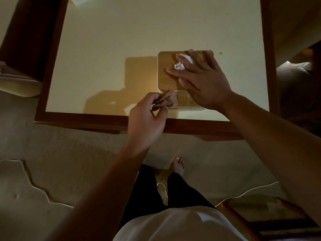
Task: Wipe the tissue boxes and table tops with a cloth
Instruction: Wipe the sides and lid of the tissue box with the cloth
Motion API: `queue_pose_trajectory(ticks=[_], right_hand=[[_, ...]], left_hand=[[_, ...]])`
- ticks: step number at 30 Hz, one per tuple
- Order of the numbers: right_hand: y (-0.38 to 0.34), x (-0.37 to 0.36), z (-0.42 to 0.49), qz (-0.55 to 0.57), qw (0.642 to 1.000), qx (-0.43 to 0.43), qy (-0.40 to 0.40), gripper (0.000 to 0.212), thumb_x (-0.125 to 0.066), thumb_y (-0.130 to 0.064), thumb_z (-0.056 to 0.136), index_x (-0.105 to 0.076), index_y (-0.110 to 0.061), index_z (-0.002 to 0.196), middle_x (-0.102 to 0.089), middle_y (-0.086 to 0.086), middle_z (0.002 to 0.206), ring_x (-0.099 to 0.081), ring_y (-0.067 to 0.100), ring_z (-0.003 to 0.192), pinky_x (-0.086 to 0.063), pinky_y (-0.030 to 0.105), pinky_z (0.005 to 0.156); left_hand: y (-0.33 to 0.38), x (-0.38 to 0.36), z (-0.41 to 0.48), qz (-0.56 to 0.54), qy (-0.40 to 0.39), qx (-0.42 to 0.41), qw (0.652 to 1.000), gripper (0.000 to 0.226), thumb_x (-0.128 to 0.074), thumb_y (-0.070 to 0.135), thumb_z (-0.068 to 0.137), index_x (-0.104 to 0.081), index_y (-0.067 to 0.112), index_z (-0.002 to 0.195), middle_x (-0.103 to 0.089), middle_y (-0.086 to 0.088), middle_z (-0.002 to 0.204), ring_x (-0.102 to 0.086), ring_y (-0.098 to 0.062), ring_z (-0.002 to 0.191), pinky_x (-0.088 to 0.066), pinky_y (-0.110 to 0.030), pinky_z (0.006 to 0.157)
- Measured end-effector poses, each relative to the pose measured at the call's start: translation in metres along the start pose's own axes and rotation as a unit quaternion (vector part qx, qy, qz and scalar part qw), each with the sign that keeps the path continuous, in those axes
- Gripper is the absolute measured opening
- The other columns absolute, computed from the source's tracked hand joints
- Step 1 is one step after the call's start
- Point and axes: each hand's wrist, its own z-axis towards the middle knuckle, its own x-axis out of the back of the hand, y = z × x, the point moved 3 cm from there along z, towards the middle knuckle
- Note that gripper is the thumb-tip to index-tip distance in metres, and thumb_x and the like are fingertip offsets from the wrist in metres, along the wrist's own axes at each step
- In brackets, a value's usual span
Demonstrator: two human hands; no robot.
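Both hands (pixel 177 94) on tissue box (pixel 167 73)

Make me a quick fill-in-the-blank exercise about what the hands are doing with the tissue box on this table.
1. The right hand lies flat on the ____ of the tissue box.
2. The white tissue sticks up between the fingers of the ____ hand.
3. The left hand holds a bunched brown ____ against the box's near side.
4. The box stands on a pale table with a dark ____ border.

Missing words: top; right; cloth; wooden
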Motion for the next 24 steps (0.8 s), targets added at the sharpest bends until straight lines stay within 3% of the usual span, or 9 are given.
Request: queue_pose_trajectory(ticks=[2,5,7,10,12,17,21,24], right_hand=[[-0.002,0.0,0.001,0.014,1.0,-0.007,0.006,0.048,-0.021,-0.042,0.113,-0.038,-0.043,0.158,-0.029,-0.001,0.17,-0.014,0.031,0.16,-0.006,0.057,0.128],[0.0,-0.001,0.001,0.024,0.999,-0.019,0.019,0.047,-0.025,-0.036,0.113,-0.04,-0.04,0.157,-0.031,-0.002,0.169,-0.017,0.03,0.16,-0.008,0.058,0.128],[0.001,-0.001,0.0,0.029,0.999,-0.021,0.022,0.047,-0.026,-0.034,0.113,-0.042,-0.038,0.157,-0.032,-0.002,0.169,-0.019,0.031,0.16,-0.009,0.058,0.128],[0.0,-0.001,0.0,0.028,0.999,-0.02,0.02,0.046,-0.027,-0.031,0.113,-0.043,-0.037,0.156,-0.033,-0.001,0.168,-0.02,0.032,0.159,-0.009,0.059,0.128],[0.001,-0.001,0.0,0.02,0.999,-0.02,0.018,0.047,-0.026,-0.031,0.114,-0.042,-0.037,0.157,-0.032,-0.001,0.169,-0.019,0.033,0.159,-0.009,0.059,0.128],[0.001,-0.004,0.0,-0.009,1.0,-0.018,0.008,0.048,-0.022,-0.036,0.114,-0.039,-0.039,0.158,-0.03,0.0,0.17,-0.018,0.034,0.159,-0.009,0.063,0.127],[0.0,-0.003,0.0,-0.012,1.0,-0.019,0.015,0.048,-0.02,-0.036,0.114,-0.041,-0.037,0.157,-0.032,0.002,0.169,-0.021,0.036,0.159,-0.009,0.062,0.127],[-0.001,-0.001,0.001,-0.02,0.999,-0.023,0.013,0.049,-0.018,-0.037,0.114,-0.041,-0.038,0.157,-0.032,0.002,0.169,-0.02,0.035,0.159,-0.009,0.062,0.127]], left_hand=[[-0.003,0.001,-0.008,0.046,0.022,-0.049,0.997,0.032,-0.063,0.025,0.098,-0.064,0.016,0.128,-0.07,0.004,0.119,-0.061,-0.002,0.078,-0.047,-0.014,0.062],[-0.002,-0.008,-0.013,0.108,0.021,-0.114,0.987,0.041,-0.057,0.032,0.096,-0.063,0.014,0.132,-0.067,-0.002,0.128,-0.07,-0.016,0.096,-0.061,-0.037,0.066],[0.005,-0.016,-0.011,0.145,0.018,-0.136,0.98,0.038,-0.059,0.031,0.099,-0.063,0.017,0.135,-0.068,-0.002,0.127,-0.072,-0.021,0.094,-0.062,-0.039,0.063],[0.019,-0.026,-0.001,0.225,0.009,-0.144,0.964,0.034,-0.06,0.028,0.101,-0.067,0.017,0.132,-0.073,-0.004,0.113,-0.072,-0.025,0.084,-0.052,-0.03,0.057],[0.027,-0.03,0.01,0.259,-0.006,-0.098,0.961,0.026,-0.057,0.031,0.102,-0.069,0.019,0.122,-0.073,-0.002,0.1,-0.069,-0.025,0.077,-0.04,-0.029,0.058],[0.036,-0.034,0.026,0.299,-0.052,0.007,0.953,0.025,-0.05,0.039,0.103,-0.067,0.022,0.093,-0.057,0.005,0.075,-0.054,-0.02,0.066,-0.036,-0.031,0.059],[0.034,-0.04,0.036,0.311,-0.088,0.06,0.945,0.033,-0.046,0.04,0.105,-0.054,0.022,0.079,-0.048,0.008,0.069,-0.048,-0.016,0.064,-0.028,-0.03,0.054],[0.029,-0.049,0.041,0.269,-0.115,0.114,0.949,0.04,-0.041,0.04,0.107,-0.048,0.023,0.071,-0.052,0.006,0.072,-0.052,-0.015,0.067,-0.03,-0.03,0.055]])
